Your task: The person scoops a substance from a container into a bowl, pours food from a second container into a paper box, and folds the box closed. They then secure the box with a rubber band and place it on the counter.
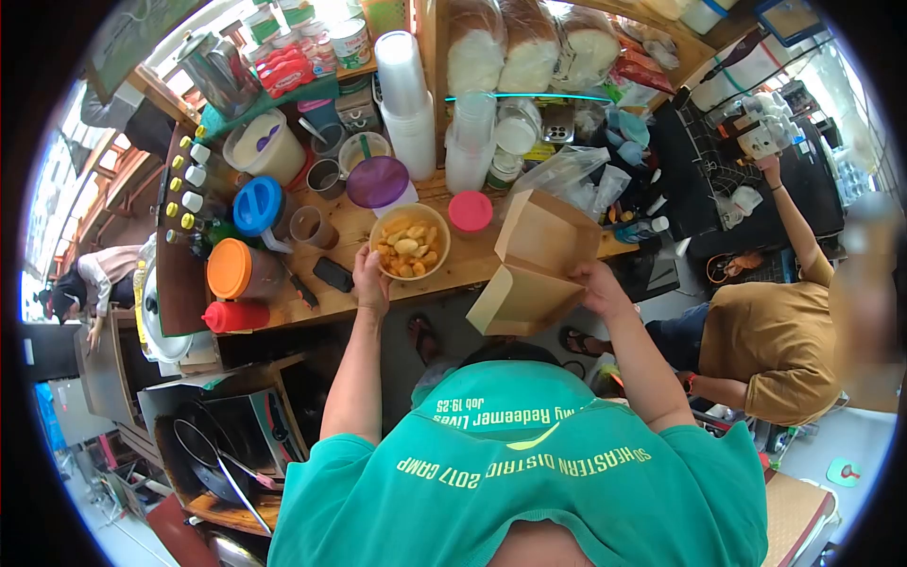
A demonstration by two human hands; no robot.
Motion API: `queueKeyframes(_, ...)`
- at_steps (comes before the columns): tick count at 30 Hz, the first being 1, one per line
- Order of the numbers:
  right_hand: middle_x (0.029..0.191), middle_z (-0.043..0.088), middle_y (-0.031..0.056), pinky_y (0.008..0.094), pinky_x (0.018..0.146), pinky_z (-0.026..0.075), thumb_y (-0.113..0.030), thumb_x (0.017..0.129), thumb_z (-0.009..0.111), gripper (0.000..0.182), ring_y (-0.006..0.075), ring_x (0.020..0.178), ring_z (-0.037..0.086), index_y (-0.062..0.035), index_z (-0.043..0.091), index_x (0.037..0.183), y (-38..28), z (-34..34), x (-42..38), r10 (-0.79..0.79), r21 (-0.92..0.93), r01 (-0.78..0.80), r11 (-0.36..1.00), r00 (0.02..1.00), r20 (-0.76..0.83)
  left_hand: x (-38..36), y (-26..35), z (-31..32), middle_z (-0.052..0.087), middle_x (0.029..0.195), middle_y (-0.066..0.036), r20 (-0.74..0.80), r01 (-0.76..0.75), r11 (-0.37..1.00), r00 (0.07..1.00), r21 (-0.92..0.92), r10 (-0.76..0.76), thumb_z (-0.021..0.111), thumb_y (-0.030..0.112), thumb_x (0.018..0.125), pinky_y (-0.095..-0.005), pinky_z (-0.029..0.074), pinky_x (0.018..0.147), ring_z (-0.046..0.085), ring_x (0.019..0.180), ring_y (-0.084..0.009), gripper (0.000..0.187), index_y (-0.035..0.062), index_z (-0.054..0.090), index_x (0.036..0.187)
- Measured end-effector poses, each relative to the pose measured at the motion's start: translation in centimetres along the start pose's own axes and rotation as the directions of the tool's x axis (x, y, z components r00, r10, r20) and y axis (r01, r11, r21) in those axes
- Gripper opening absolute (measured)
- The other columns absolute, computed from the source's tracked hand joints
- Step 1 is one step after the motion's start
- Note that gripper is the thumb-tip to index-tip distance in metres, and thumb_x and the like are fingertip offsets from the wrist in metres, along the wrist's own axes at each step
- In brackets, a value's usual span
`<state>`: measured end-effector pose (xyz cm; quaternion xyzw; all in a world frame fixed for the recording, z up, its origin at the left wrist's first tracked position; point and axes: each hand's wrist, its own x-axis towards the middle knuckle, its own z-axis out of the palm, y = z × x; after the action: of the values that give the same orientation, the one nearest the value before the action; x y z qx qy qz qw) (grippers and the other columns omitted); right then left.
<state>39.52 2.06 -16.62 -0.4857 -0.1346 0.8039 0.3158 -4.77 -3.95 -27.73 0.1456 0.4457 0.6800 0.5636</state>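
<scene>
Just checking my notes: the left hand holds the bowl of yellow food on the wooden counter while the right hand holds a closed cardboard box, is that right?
Not quite. In the head view the left hand does hold the bowl on the wooden counter, but the cardboard box in the right hand is open, its lid flipped up.

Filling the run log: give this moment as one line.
left hand: holds bowl of food | right hand: holds open box | counter: below

we reach both arms forward, our left hand point(370, 280) curled in a grip, our right hand point(597, 286) pinching shut.
</scene>
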Motion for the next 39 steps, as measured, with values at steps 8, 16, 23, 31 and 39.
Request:
queueKeyframes(8,0.086,0.064,0.0101,0.0349,0.063,0.059,0.008,0.071,0.048,0.02,0.0231,0.075,0.069,0.0058,0.061,0.086,-1.3,-3.1,0.8,-0.036,-0.208,0.016,0.978,0.995,-0.095,-1.5,5.0,7.9,0.052,0.142,-0.014,0.222,-0.323,0.936,0.932,0.142,0.288,0.067,0.019,0.093,-0.0355,0.046,0.106,0.054,0.127,-0.0217,0.063,-0.0002,0.038,0.145)
queueKeyframes(16,0.085,0.063,0.0069,0.0375,0.073,0.059,0.002,0.071,0.05,0.014,0.0206,0.075,0.066,-0.0047,0.057,0.082,-3.7,6.3,0.3,0.065,-0.078,-0.042,0.996,0.946,0.319,-5.1,12.6,22.6,0.049,0.145,-0.016,0.614,-0.746,0.587,0.631,0.314,0.474,0.086,0.02,0.074,-0.0396,0.047,0.108,0.053,0.13,-0.024,0.085,0.0039,0.041,0.144)
queueKeyframes(23,0.103,0.067,0.0106,0.0436,0.086,0.058,-0.009,0.075,0.056,0.016,0.0276,0.094,0.069,-0.0067,0.061,0.09,-4.4,7.8,-3.3,-0.04,0.059,0.01,0.998,0.85,0.525,-9.1,14.1,27.5,0.051,0.148,-0.02,0.869,-0.923,-0.126,0.286,0.363,0.404,0.09,0.026,0.053,-0.0532,0.037,0.115,0.042,0.14,-0.0441,0.096,0.0068,0.05,0.138)
queueKeyframes(31,0.124,0.064,0.0156,0.0446,0.098,0.055,-0.012,0.074,0.058,0.058,0.0305,0.107,0.067,0.0004,0.053,0.13,-5.1,7.1,-5.6,-0.096,0.141,0.01,0.99,0.78,0.618,-10.6,15.1,30.3,0.052,0.147,-0.018,0.937,-0.93,-0.27,0.162,0.25,0.308,0.091,0.021,0.05,-0.0527,0.038,0.114,0.043,0.139,-0.0454,0.103,0.0058,0.047,0.142)
queueKeyframes(39,0.122,0.067,0.0146,0.0418,0.1,0.054,-0.011,0.074,0.056,0.054,0.0266,0.109,0.067,0.0023,0.057,0.127,-5.5,6.6,-5.7,-0.133,0.168,0.038,0.985,0.789,0.6,-10.5,17.4,31.7,0.05,0.147,-0.02,0.924,-0.941,-0.227,0.161,0.25,0.348,0.091,0.021,0.051,-0.0505,0.039,0.113,0.046,0.135,-0.0439,0.108,0.0044,0.042,0.146)
